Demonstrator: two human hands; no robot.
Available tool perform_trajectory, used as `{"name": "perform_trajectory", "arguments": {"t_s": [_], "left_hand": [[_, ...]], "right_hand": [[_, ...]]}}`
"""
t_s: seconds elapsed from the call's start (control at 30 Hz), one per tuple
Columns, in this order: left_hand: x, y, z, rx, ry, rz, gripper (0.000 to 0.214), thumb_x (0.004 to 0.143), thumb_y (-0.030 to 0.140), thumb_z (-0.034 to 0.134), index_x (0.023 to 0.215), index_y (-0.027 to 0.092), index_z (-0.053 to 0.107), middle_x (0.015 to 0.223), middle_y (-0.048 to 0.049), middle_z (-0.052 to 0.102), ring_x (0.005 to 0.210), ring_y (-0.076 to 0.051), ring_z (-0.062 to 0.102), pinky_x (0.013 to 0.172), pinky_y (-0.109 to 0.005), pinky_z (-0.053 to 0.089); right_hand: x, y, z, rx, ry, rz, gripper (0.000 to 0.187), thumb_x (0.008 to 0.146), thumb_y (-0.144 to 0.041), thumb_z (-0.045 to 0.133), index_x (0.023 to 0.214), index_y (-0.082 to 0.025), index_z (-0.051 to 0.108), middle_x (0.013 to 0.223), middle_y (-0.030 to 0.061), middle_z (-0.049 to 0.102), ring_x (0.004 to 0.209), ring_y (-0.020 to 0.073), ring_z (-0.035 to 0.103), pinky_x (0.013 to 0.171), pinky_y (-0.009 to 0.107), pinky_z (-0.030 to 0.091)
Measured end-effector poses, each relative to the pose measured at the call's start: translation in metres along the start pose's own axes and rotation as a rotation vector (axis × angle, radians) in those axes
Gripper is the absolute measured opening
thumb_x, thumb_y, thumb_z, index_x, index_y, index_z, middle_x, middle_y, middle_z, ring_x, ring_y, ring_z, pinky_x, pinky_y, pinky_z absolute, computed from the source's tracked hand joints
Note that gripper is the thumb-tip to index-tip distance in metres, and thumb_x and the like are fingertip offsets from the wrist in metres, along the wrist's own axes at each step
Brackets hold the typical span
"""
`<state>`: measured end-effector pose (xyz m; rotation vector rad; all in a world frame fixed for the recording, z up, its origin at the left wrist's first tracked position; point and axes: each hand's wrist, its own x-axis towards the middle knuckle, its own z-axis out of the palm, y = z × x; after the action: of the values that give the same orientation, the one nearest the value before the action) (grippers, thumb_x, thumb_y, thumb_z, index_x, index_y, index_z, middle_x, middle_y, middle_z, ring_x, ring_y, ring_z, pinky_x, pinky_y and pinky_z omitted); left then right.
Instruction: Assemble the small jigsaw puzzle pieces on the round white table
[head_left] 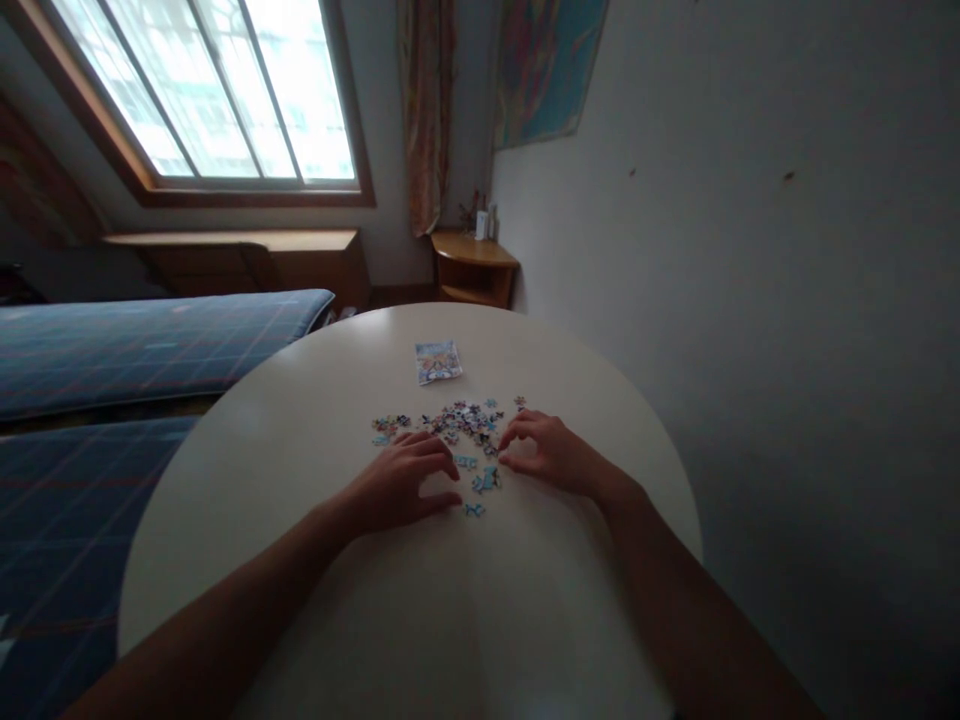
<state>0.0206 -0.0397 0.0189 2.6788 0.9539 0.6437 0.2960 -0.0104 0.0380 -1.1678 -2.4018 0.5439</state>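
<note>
Several small jigsaw pieces (pixel 463 418) lie scattered on a round white table (pixel 315 400). My left hand (pixel 405 482) rests palm down at the near left edge of the pile, fingers stretched flat and thumb out. My right hand (pixel 546 450) sits at the pile's right side with its fingers curled down onto the pieces; whether it pinches one is too small to make out. A few joined light-blue pieces (pixel 486 480) lie between the two hands. A small printed picture card (pixel 438 361) lies beyond the pile.
A white wall runs close along the table's right side. A blue checked bed (pixel 112 350) lies to the left. A wooden corner shelf (pixel 472 265) and a low wooden cabinet (pixel 240 258) stand under the window at the back.
</note>
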Motion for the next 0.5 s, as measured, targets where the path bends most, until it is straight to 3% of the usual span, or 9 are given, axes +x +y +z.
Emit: {"name": "perform_trajectory", "arguments": {"t_s": [0.2,0.5], "left_hand": [[0.002,0.016,0.012,-0.056,-0.113,0.006,0.024,0.081,0.039,0.077,0.099,0.026,0.067,0.106,-0.0016,0.065,0.103,-0.022,0.058,0.094,-0.037,0.04],[0.004,0.026,0.011,-0.128,-0.152,-0.082,0.008,0.086,0.026,0.072,0.092,0.024,0.067,0.103,-0.0009,0.066,0.104,-0.021,0.056,0.094,-0.035,0.04]], "right_hand": [[-0.001,-0.005,0.005,0.025,-0.021,-0.031,0.011,0.08,-0.027,0.076,0.089,-0.022,0.073,0.103,0.0053,0.067,0.099,0.0198,0.062,0.093,0.035,0.044],[0.001,-0.005,0.008,0.012,-0.105,-0.042,0.016,0.077,-0.032,0.079,0.091,-0.025,0.078,0.101,0.005,0.066,0.094,0.0189,0.062,0.089,0.033,0.045]]}}
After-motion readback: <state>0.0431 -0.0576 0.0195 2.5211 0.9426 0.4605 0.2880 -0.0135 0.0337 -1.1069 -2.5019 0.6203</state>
